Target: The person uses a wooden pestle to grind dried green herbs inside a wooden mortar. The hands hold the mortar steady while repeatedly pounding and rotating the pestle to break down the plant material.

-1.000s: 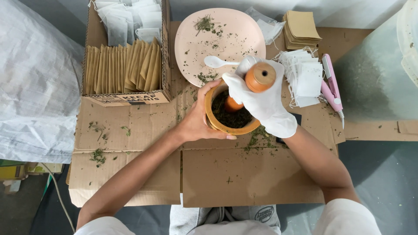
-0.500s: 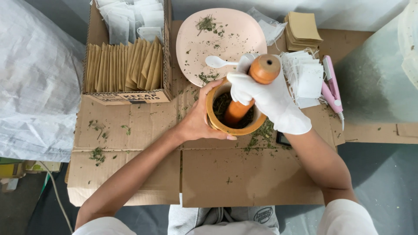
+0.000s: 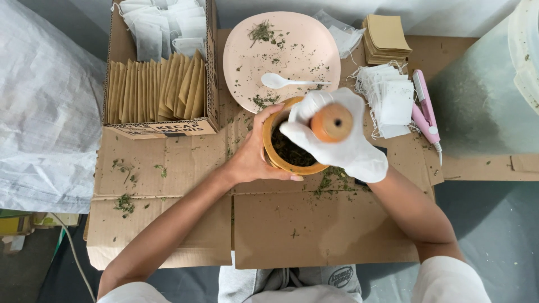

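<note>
**Now grinding: dried leaf going down under the pestle**

Right at the middle of the frame, the person is working a wooden mortar (image 3: pixel 292 147) that is sitting on flattened cardboard (image 3: pixel 314 224). Their bare left hand (image 3: pixel 254 159) is cupping the mortar's near wall, fingers curled round it and thumb lying along the lower rim, bracing it. Their right hand (image 3: pixel 342 143), in a white glove, is wrapping closed around an orange-topped pestle (image 3: pixel 332 122), whose round end is facing up while the shaft is going down into dark, crumbled leaf (image 3: pixel 292 152) inside the bowl.

By my reading, the crushing step is in hand, and the leaf is looking coarse in places. A next stroke would be calling for steady downward pressure while the left hand is holding the mortar from sliding on the cardboard.

Just above, a pale pink plate (image 3: pixel 303 62) is carrying scattered leaf bits and a white spoon (image 3: pixel 281 82). At the upper left, a cardboard box (image 3: pixel 160 128) is holding rows of tan sachets (image 3: pixel 154 90). To the right, white filter bags (image 3: pixel 390 101) are lying beside a pink sealing tool (image 3: pixel 425 112).
</note>
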